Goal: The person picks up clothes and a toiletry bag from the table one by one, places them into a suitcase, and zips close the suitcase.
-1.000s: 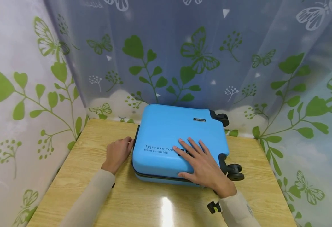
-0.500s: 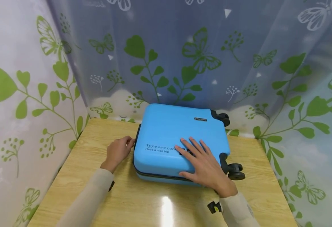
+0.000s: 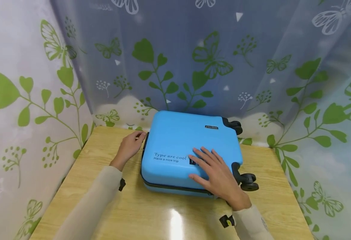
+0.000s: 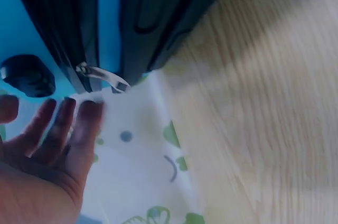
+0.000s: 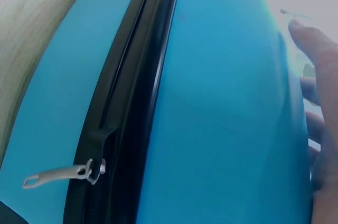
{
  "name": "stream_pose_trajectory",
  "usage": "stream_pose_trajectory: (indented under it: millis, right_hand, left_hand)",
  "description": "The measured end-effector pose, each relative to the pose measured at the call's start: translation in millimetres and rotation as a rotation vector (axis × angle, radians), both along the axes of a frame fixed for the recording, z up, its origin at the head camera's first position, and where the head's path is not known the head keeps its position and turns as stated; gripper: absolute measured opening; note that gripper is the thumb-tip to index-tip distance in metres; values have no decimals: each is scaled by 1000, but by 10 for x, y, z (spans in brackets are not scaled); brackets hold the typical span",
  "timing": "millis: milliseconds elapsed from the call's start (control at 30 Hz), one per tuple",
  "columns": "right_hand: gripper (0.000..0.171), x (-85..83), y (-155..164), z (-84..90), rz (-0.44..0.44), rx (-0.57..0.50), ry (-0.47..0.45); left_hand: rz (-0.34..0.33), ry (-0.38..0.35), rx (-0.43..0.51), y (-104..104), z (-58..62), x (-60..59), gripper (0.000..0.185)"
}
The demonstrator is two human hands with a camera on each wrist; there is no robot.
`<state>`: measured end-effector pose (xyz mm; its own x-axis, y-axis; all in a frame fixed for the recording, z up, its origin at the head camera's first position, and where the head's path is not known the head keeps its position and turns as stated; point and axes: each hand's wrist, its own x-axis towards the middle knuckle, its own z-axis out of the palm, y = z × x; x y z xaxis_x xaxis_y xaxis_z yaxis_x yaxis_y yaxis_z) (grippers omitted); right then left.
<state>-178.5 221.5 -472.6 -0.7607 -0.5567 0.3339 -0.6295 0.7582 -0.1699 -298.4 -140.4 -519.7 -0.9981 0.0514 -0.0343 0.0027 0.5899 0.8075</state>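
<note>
The left hand (image 3: 129,146) reaches the far left corner of the blue suitcase (image 3: 181,140), fingers pinching its zipper pull (image 4: 102,75); the suitcase lies flat mid-table (image 3: 151,216); the right hand (image 3: 215,175) rests released, fingers spread, on its near right lid.

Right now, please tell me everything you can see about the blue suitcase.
The suitcase is a small hard case with a smooth, glossy blue shell, lying flat on the wooden table. A black zipper band runs around its edge, with a silver zipper pull. Black wheels stick out on its right side. The lid carries dark printed words and a small label. The right hand rests flat on the lid; the left hand is at the left edge.
</note>
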Motion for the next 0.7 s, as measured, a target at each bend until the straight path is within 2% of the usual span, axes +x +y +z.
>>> stream_pose_trajectory:
  millis: [167, 367, 533, 700]
  right_hand:
    - [64, 18, 91, 7, -108, -32, 7]
    - [57, 51, 238, -45, -257, -117, -5]
    - [50, 47, 318, -115, -384, -197, 14]
    - [48, 41, 329, -149, -432, -236, 18]
  left_hand:
    - [2, -85, 36, 42, 39, -60, 83]
    - [-21, -168, 136, 88, 58, -82, 86]
    - [-46, -180, 203, 133, 88, -79, 89]
    - [-49, -190, 218, 146, 109, -60, 88]
